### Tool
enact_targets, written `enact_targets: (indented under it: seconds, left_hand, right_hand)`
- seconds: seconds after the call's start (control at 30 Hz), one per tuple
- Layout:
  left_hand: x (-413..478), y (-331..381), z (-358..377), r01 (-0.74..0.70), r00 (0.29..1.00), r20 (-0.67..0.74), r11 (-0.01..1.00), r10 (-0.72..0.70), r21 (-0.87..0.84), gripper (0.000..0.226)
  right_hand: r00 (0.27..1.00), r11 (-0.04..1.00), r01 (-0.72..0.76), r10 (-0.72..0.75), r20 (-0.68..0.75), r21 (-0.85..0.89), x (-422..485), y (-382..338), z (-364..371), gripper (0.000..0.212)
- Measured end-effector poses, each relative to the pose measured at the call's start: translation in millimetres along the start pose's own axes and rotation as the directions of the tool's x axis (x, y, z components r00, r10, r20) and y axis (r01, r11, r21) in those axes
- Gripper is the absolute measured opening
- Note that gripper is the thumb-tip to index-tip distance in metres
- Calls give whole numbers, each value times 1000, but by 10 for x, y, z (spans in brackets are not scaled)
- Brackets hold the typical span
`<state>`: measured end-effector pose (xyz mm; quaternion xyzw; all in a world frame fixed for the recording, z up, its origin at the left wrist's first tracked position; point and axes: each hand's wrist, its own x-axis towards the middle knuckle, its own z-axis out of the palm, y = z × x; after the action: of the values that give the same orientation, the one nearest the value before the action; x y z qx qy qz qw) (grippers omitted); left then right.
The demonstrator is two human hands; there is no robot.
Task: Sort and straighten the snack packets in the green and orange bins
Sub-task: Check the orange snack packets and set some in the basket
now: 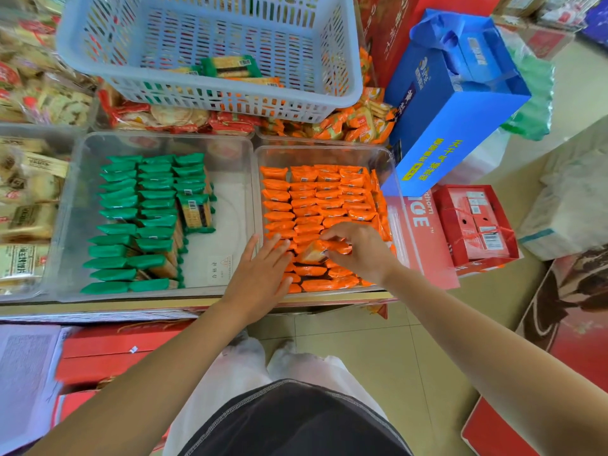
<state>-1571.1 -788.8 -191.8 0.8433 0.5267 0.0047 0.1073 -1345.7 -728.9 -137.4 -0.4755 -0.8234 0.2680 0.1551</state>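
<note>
- We see the left hand lying flat, fingers straight, on the near-left rows of the orange packets. It grasps nothing. We take it to be pressing those rows down so they don't shift while the other hand works.
- The right hand is curled over the near-middle of the same bin. Its fingertips pinch a loose packet that sits tilted, with its pale cracker side up and out of line with its neighbours. We judge it is being turned to match the row.
- The orange bin is the right-hand clear tub and is nearly full. The far rows are neat, while the near rows under the hands are less even.
- The green bin, to the left and touching it, holds green packets in three columns. The third column stops short, and its nearest packet, the flat green packet, lies with its barcode face up. The right part of the tub floor is bare.
- Beyond both tubs, a blue basket rests on other snack stock. It holds a few mixed packets, green and orange, which we guess are still to be sorted.
- A blue gift bag leans just right of the orange bin.
</note>
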Motion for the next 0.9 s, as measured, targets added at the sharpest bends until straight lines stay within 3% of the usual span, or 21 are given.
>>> enact_targets:
  seconds: [0.23,0.43,0.6,0.7,0.9]
  left_hand:
    - [-6,-5,-5,-36,999,28,994,33,105,72]
    - [14,25,-31,-15,999,40,991,9,130,83]
    - [16,-18,36,-32,997,-66,993,40,117,66]
    - [24,-48,69,-49,992,-114,994,60,100,60]
    - [43,-120,46,-99,980,-170,993,109,63,56]
  right_hand:
    - [997,994,80,-81,-16,-74,58,24,-22,26]
    - [984,976,129,-105,141,-174,62,4,229,23]
    - [988,985,2,25,155,-172,140,23,325,28]
    - [984,982,-65,93,153,-179,191,28,284,16]
    - [988,977,-11,44,150,-213,208,106,385,11]
